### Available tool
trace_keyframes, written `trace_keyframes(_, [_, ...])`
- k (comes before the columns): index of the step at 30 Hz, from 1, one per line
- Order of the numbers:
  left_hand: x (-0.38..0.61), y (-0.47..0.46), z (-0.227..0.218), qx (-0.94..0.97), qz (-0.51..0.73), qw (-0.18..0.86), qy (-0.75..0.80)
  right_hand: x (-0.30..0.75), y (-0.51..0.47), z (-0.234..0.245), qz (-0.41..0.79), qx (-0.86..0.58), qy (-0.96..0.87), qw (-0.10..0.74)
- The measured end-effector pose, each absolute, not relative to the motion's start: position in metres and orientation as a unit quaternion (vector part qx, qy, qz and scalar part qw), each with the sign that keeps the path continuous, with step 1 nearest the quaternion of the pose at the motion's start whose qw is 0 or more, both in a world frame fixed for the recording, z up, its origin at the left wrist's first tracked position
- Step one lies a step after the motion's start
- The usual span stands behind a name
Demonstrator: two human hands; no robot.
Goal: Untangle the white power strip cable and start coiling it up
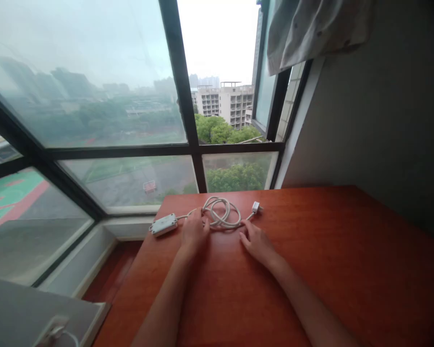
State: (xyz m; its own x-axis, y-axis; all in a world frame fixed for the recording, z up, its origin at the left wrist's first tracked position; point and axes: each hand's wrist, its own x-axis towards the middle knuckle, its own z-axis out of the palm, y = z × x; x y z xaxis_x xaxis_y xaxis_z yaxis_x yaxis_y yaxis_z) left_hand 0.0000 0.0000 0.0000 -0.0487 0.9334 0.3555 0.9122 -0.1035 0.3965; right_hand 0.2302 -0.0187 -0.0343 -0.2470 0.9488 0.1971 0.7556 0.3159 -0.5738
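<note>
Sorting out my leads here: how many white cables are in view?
2. One white coiled cable lies on the red-brown wooden table, touched by the left hand, the right hand beside it. A second white cable shows bottom left, partly cut off.

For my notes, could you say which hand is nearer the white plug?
Right. The right hand lies just short of the plug; the left hand touches the coil, farther left.

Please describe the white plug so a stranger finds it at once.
Find the reddish wooden table under the window. At its far edge lies a coiled white cable. The plug is its small right end, unlike the flat box at left.
</note>
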Motion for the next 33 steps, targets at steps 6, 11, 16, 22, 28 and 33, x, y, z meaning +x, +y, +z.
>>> trace_keyframes(6, [0.024,-0.006,-0.004,0.701,0.293,0.057,0.647,0.241,-0.018,-0.028,0.21,-0.523,-0.778,0.276])
trace_keyframes(11, [0.052,-0.015,-0.009,0.743,0.321,0.121,0.574,0.261,-0.014,-0.02,0.172,-0.535,-0.783,0.265])
trace_keyframes(16, [0.06,-0.017,-0.008,0.754,0.347,0.18,0.528,0.278,-0.008,-0.013,0.168,-0.564,-0.77,0.247])
trace_keyframes(22, [0.045,-0.018,0.006,0.796,0.284,0.113,0.523,0.287,-0.005,-0.008,0.2,-0.536,-0.778,0.258])
trace_keyframes(28, [0.025,-0.018,0.023,0.801,0.22,0.081,0.55,0.295,-0.004,-0.006,0.227,-0.512,-0.785,0.264])
trace_keyframes(33, [0.022,-0.018,0.028,0.821,0.168,0.062,0.543,0.298,-0.004,-0.005,0.232,-0.504,-0.794,0.249])
